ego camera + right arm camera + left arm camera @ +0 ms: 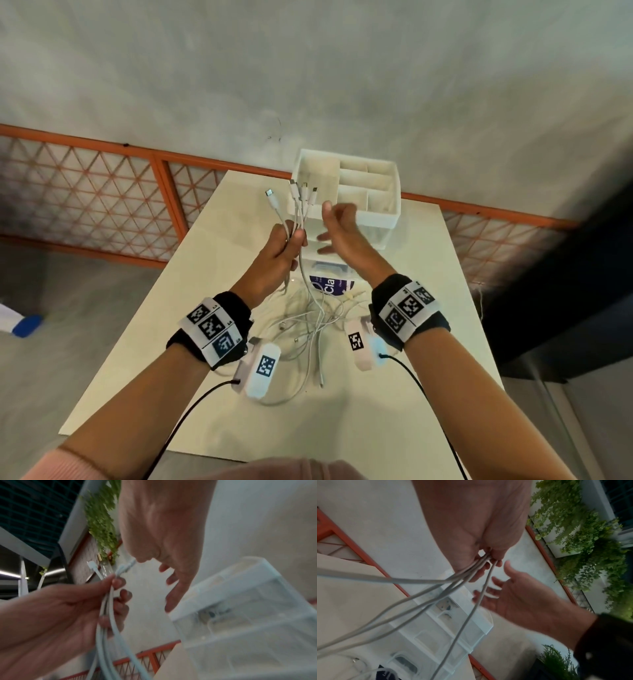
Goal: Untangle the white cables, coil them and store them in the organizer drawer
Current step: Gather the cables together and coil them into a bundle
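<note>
Above the table's (428, 308) middle, your left hand (277, 253) grips a bundle of white cables (298, 212), plug ends fanned upward, the rest trailing down into a tangle on the tabletop. Your right hand (337, 229) hovers just beside it, fingers spread, holding nothing. At the far edge stands the organizer drawer (359, 195).

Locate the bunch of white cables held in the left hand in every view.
Head: cables centre, plugs fanning up from the left hand.
Left wrist: centre, strands running down-left from the fingers.
Right wrist: lower left, strands in the fist.
Shared landmark: the white organizer.
</note>
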Action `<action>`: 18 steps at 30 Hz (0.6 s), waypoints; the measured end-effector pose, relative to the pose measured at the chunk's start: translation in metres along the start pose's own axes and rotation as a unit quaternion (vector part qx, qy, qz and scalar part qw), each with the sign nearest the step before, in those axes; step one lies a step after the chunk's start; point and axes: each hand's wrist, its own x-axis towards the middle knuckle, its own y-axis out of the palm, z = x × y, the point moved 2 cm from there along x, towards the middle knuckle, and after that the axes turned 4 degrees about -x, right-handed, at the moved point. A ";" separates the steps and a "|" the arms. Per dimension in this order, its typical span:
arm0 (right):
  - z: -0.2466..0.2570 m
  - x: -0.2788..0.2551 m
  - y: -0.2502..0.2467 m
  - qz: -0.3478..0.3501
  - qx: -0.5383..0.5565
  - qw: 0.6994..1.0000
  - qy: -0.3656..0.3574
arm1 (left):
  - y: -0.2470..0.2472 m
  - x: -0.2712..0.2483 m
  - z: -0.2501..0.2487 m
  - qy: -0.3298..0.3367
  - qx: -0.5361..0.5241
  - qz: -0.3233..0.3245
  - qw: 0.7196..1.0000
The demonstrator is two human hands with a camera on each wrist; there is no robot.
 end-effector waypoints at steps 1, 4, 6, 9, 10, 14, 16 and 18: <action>-0.008 -0.004 0.006 0.077 0.007 0.997 0.030 | -0.001 0.000 -0.002 0.003 0.006 -0.006 1.000; -0.031 -0.016 0.016 0.257 -0.014 0.961 0.100 | -0.006 0.003 -0.008 0.031 -0.010 -0.026 0.999; -0.047 -0.020 0.010 0.277 -0.031 0.953 0.117 | -0.013 0.004 -0.012 0.042 -0.066 -0.033 0.996; -0.071 -0.021 -0.012 0.217 -0.072 0.968 0.107 | -0.029 0.005 -0.015 0.056 -0.121 -0.083 0.988; -0.081 -0.021 -0.021 0.187 -0.100 0.972 0.105 | -0.037 0.006 -0.017 0.057 -0.132 -0.114 0.983; -0.113 -0.021 -0.052 0.055 -0.138 0.982 0.116 | -0.059 0.009 -0.026 0.088 -0.123 -0.201 0.968; -0.108 -0.018 -0.058 0.021 -0.120 0.987 0.102 | -0.058 0.009 -0.025 0.095 -0.083 -0.203 0.971; -0.083 -0.015 -0.058 0.014 -0.102 0.992 0.072 | -0.049 0.005 -0.022 0.096 0.002 -0.185 0.978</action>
